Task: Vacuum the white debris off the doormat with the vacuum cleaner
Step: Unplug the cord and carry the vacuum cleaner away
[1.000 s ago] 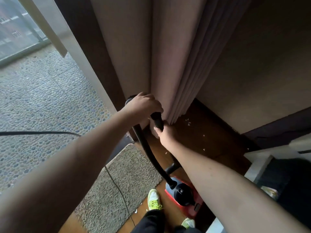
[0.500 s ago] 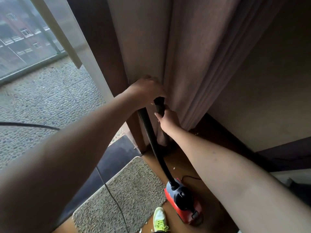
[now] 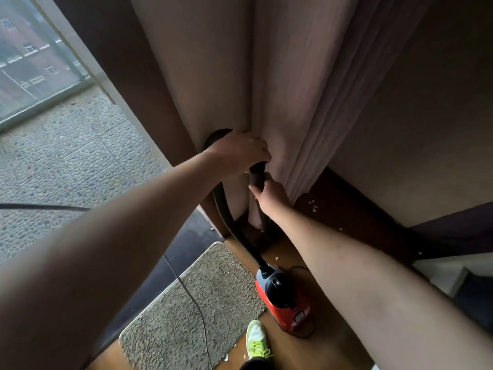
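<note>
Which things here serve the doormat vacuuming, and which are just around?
Job:
- red and black canister vacuum cleaner
- black flexible hose
- grey speckled doormat
- white debris bits
- left hand and right hand, both gripping the hose end

Around:
- beige pleated curtain
- yellow-green sneaker

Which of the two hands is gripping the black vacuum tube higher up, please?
The left hand is the higher one, wrapped over the top of the black vacuum tube by the curtain; the right hand holds it just below.
</note>
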Motion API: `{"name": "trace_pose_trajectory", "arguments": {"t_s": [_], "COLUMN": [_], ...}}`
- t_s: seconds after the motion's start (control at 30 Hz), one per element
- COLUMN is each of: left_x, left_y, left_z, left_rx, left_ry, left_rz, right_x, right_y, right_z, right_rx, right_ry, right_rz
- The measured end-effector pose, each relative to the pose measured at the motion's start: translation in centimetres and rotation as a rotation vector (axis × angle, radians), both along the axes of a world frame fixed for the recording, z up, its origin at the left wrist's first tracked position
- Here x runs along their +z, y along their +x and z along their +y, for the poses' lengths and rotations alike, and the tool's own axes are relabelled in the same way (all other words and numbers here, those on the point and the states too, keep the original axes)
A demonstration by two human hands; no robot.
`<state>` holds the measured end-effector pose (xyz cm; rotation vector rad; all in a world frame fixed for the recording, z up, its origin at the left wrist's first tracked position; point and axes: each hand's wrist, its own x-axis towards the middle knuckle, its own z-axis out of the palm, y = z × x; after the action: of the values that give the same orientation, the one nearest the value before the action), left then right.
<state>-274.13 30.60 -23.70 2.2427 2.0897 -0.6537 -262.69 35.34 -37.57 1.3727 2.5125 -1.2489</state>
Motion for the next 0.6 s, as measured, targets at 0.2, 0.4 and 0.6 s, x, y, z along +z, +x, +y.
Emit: {"name": "trace_pose_trajectory", "arguments": {"t_s": [0.2, 0.4, 0.6], "left_x": [0.3, -0.4, -1.5], "left_y": [1.4, 5.0, 7.9], "left_z": [0.1, 0.0, -1.4], "left_rx": [0.032, 0.073, 0.029], "left_ry": [0.006, -0.093, -0.107], "left_rz": [0.187, 0.379, 0.485], "right_x": [0.4, 0.4, 0.0], "right_y": [0.9, 4.7, 9.4], "right_z": [0.9, 1.2, -0.1], "right_rx": [0.048, 0.082, 0.053], "right_ry": [-0.133, -0.199, -0.294], "right_rz": [-0.026, -0.058, -0.049]}}
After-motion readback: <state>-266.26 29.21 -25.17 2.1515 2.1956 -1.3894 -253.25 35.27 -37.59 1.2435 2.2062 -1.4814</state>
